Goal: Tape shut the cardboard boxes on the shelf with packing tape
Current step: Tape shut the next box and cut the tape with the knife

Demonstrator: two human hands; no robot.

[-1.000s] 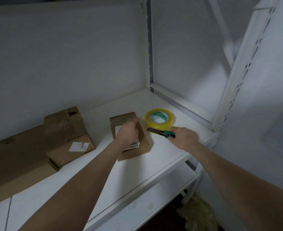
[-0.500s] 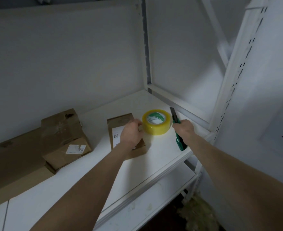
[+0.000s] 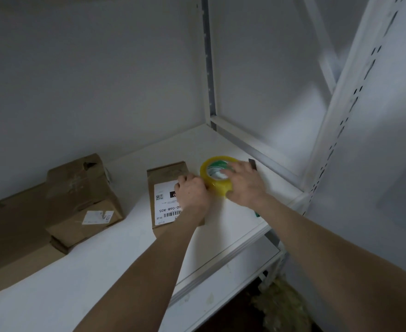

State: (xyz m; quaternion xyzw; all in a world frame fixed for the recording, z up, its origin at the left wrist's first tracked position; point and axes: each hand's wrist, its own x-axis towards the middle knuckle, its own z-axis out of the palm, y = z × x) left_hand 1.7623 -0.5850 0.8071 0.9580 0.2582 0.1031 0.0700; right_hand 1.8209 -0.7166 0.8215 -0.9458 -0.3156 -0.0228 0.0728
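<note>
A yellow packing tape roll [image 3: 217,180] lies on the white shelf [image 3: 106,271], just right of a small cardboard box [image 3: 164,180] with a white barcode label. My right hand [image 3: 245,185] lies over the roll, fingers across its top and thumb at its near side, gripping it. My left hand [image 3: 192,191] is curled over the small box and pinches at the roll's left edge. A green-handled utility knife [image 3: 252,163] lies on the shelf under my right hand, with only its blade tip and handle end showing.
A crumpled medium box [image 3: 82,197] leans on a large flat box [image 3: 13,236] at the left. The wall closes off the shelf at the back, with a perforated upright [image 3: 340,121] at the right. A lower shelf [image 3: 233,283] sits below the front edge.
My right hand has put the knife down on the shelf and moved left onto the tape roll. My left hand stays at the roll's left edge.
</note>
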